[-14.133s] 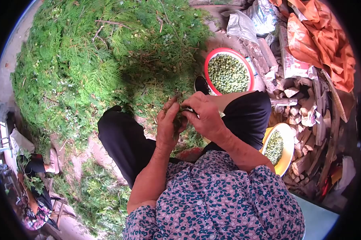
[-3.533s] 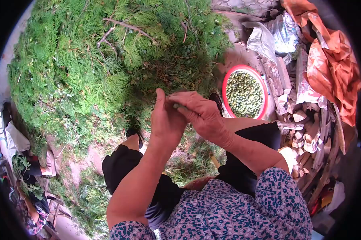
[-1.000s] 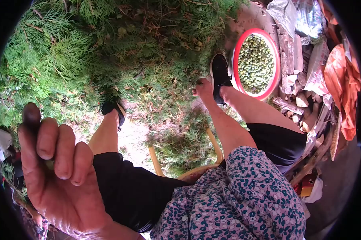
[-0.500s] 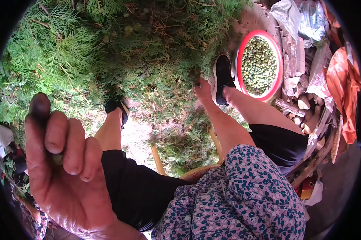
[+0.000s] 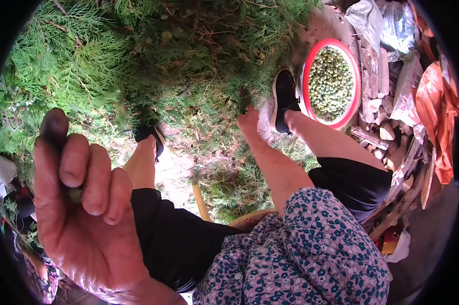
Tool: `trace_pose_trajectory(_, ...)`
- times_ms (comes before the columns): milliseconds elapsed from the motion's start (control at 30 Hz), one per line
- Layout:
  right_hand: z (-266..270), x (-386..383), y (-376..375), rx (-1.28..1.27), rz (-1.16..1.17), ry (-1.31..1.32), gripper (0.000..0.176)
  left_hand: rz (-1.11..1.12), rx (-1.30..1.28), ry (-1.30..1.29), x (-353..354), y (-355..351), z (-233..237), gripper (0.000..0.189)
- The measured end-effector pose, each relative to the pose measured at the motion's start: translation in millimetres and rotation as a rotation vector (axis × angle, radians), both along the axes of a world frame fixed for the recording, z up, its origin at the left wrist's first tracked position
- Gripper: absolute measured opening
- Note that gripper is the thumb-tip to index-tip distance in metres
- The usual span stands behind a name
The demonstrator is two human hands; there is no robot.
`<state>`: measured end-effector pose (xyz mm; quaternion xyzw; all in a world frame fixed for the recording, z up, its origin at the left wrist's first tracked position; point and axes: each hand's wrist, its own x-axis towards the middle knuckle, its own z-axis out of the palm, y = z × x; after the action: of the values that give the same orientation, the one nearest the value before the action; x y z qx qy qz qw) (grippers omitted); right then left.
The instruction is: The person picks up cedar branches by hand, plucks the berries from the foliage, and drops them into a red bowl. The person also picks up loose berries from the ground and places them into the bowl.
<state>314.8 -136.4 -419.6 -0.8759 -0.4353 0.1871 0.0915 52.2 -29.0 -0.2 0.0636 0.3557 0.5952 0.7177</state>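
Observation:
My left hand (image 5: 89,218) is raised at the lower left, palm towards me and fingers curled in. Something small, round and green, like a cone (image 5: 76,195), shows partly between its fingers. The tips near it are darkly stained. My right hand (image 5: 249,118) reaches down among the cut evergreen branches (image 5: 204,96) beside my right shoe (image 5: 284,99). Its fingertips are hidden in the shaded foliage, so what they touch cannot be made out. A red-rimmed basin (image 5: 306,76) holds many small green cones (image 5: 331,84), to the right of that shoe.
Leafy branches cover the ground around both feet. Firewood (image 5: 369,76) is piled beyond the basin, with plastic bags (image 5: 397,25) and an orange sheet (image 5: 435,117) at the right edge. Under me is a yellowish stool (image 5: 201,203). A white bag (image 5: 3,170) lies at far left.
My right hand has moved slightly left and down in the view, away from the shoe. My left hand has shifted a little, its fingers still curled. The basin stays in place.

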Motion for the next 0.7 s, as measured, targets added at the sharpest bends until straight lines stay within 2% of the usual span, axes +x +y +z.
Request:
trace_pose_trajectory(33, 7, -4, 0, 0.0, 0.002, 0.0, 0.046, -0.005, 0.006, 0.002, -1, 0, 0, 0.03)
trace_pose_trajectory(100, 29, -12, 3, 0.063, -0.078, 0.223, 0.048, -0.004, 0.002, 0.003, 0, 0, 0, 0.03)
trace_pose_trajectory(233, 6, -9, -8, 0.139, -0.066, 0.247, 0.044, -0.012, 0.011, -0.005, -1, 1, -1, 0.03)
trace_pose_trajectory(300, 15, -2, -7, -0.054, -0.383, 0.69, 0.036, -0.01, 0.004, -0.006, -1, 1, 0, 0.029)
trace_pose_trajectory(333, 23, 3, -7, -0.048, -0.38, 0.686, 0.036, -0.005, 0.002, -0.007, -1, 2, 0, 0.029)
trace_pose_trajectory(400, 40, 11, -14, -0.087, -0.624, 1.005, 0.031, -0.008, 0.014, -0.001, -3, 2, -2, 0.029)
trace_pose_trajectory(500, 45, 25, -21, -0.093, -0.669, 1.064, 0.028, -0.017, 0.027, 0.015, -4, 3, -2, 0.028)
trace_pose_trajectory(667, 41, 14, -15, -0.104, -0.572, 1.015, 0.018, -0.036, 0.028, -0.001, -4, 2, -5, 0.028)
trace_pose_trajectory(700, 47, 3, -9, -0.073, -0.57, 0.936, 0.017, -0.039, 0.029, 0.001, -4, 2, -5, 0.028)
